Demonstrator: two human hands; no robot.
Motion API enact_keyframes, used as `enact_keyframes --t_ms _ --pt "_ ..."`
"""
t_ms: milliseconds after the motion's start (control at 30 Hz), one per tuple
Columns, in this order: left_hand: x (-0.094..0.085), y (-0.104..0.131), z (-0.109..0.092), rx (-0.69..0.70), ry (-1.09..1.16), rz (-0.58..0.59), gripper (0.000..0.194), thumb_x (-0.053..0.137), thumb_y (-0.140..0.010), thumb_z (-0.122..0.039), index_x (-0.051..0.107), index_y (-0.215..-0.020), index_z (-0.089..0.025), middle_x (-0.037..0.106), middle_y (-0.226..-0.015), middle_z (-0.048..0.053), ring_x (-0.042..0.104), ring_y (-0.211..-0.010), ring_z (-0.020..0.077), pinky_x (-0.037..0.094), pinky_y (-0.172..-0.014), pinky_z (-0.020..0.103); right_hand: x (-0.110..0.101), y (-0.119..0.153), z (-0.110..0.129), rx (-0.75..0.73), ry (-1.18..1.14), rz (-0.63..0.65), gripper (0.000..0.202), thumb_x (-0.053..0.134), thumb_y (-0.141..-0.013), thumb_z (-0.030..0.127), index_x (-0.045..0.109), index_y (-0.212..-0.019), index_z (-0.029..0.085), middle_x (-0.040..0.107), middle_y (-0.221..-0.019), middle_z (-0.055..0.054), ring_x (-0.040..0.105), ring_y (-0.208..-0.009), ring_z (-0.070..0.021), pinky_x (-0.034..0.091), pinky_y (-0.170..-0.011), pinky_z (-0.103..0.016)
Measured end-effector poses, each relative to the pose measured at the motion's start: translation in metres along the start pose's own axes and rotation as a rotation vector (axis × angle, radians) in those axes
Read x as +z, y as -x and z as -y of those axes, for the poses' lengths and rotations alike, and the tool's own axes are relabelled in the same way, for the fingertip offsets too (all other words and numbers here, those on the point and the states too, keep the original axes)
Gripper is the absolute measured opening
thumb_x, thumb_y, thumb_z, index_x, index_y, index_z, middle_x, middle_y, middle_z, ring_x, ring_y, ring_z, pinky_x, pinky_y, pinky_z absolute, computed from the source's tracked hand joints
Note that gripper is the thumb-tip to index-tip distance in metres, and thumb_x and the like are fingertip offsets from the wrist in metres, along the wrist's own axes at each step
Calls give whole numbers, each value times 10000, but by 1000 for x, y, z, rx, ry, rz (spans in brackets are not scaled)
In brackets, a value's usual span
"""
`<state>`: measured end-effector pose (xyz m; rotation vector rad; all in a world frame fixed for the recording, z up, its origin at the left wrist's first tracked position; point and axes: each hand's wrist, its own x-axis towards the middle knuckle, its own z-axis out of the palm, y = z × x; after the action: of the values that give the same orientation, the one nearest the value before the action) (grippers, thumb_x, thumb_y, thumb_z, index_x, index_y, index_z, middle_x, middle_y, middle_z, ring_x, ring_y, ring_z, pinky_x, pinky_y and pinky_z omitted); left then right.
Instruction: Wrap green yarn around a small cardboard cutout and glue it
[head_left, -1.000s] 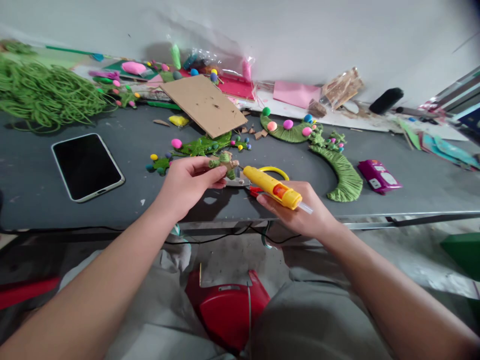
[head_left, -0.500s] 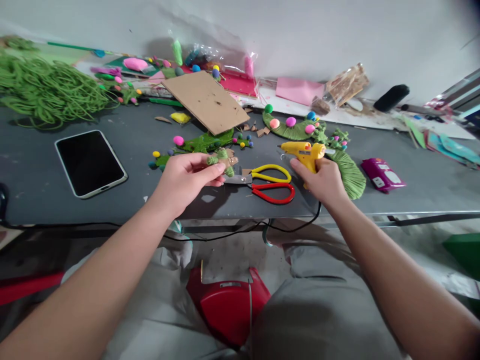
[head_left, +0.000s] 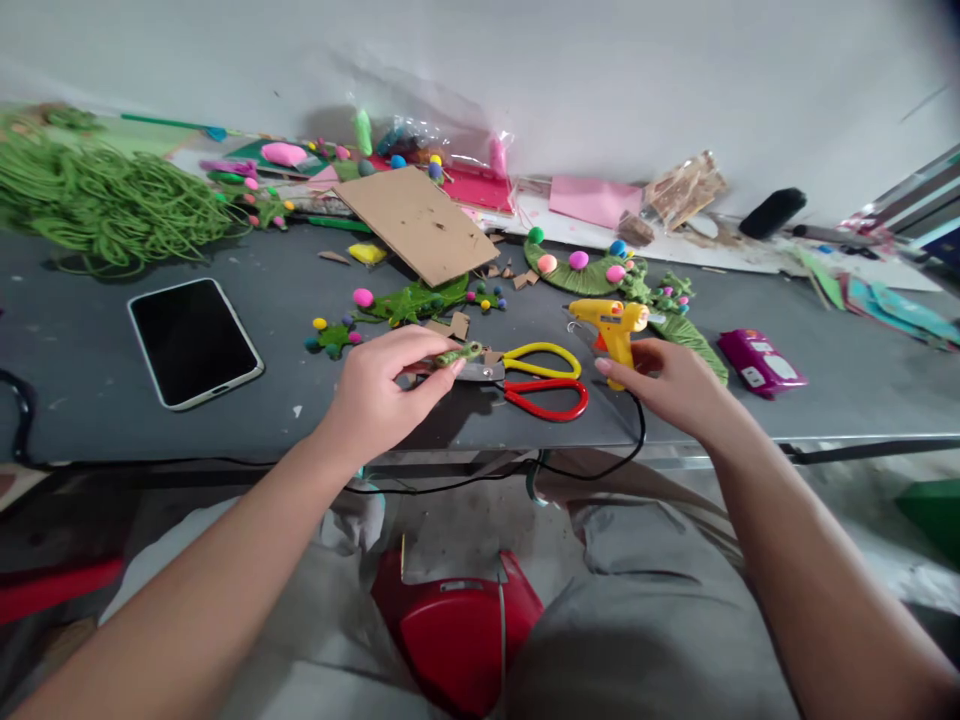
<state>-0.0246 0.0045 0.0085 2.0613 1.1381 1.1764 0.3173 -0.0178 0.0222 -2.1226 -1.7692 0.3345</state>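
Head view: scissors (head_left: 489, 371) between hands (head_left: 382, 390), glue gun (head_left: 616, 335) back from table edge (head_left: 480, 446).

One camera, worn on the person's head, looks forward and steeply down from above the lap (head_left: 630, 630). Its wide view takes in the wall (head_left: 615, 80) at the top, the surface (head_left: 90, 410) across the middle and the floor (head_left: 457, 515) below. The left hand (head_left: 386, 390) and right hand (head_left: 675, 385) are within arm's reach, near the centre, with both forearms rising from the lower corners.
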Motion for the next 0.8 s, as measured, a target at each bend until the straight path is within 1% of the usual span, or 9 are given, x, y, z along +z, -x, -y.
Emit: enact_keyframes --t_ms 67,133,167,233,333,400,467,600,800 --pt "-1 0 2 100 -58 -22 117 660 -914 -249 756 -964 -205 762 -1047 67 708 -931 188 571 -843 271 -10 11 0 74 78 8 595 708 -779 705 749 -1037 170 763 -949 -112 678 -820 -275 464 -680 -374" --pt "-1 0 4 192 -102 -33 129 656 -914 -190 756 -992 -207 764 -1069 70 708 -969 188 559 -907 290 -19 23 5 104 106 -55 531 734 -767 691 752 -941 189 758 -878 -96 666 -772 -268 453 -651 -375" --pt "-1 0 4 234 -112 -36 146 653 -912 -163 755 -1008 -204 762 -1077 74 707 -981 187 554 -929 299 -22 30 10 94 76 -102 461 738 -785 661 750 -858 206 746 -810 -77 646 -713 -244 444 -623 -366" --pt "0 -1 4 300 -130 -29 185 653 -903 -123 751 -1039 -200 757 -1098 82 707 -998 188 552 -948 308 -24 43 25 -44 -90 -171 342 737 -842 564 742 -794 225 726 -748 -48 590 -623 -190 430 -565 -338" --pt "3 0 3 374 -189 -23 224 657 -890 -96 745 -1070 -198 755 -1118 93 714 -1009 195 552 -965 317 -14 57 54 -346 -382 -122 176 754 -887 405 763 -953 243 751 -884 -43 643 -728 -186 507 -629 -326" --pt "6 1 2 404 -217 -7 243 643 -897 -87 739 -1090 -199 753 -1126 97 718 -1018 198 555 -964 315 -3 60 72 -501 -413 -71 204 760 -898 331 760 -1088 256 745 -970 -43 639 -768 -171 536 -682 -323" --pt "9 3 0 430 -222 23 263 622 -912 -81 731 -1117 -203 751 -1128 94 721 -1024 193 561 -952 304 9 59 84 -543 -456 -62 243 760 -903 286 757 -1144 252 724 -1017 -49 650 -818 -165 557 -723 -316" --pt "14 5 -3 459 -244 55 260 611 -928 -86 723 -1138 -192 750 -1121 94 727 -1016 185 570 -933 285 25 54 93 -619 -499 -74 206 760 -903 238 776 -1109 226 700 -1026 -55 669 -904 -162 568 -817 -308" --pt "16 6 -4 496 -242 52 219 607 -943 -95 719 -1112 -178 754 -1097 99 731 -999 192 588 -910 304 31 51 94 -614 -483 -123 93 732 -918 201 787 -992 217 705 -948 -37 668 -842 -148 554 -769 -298"
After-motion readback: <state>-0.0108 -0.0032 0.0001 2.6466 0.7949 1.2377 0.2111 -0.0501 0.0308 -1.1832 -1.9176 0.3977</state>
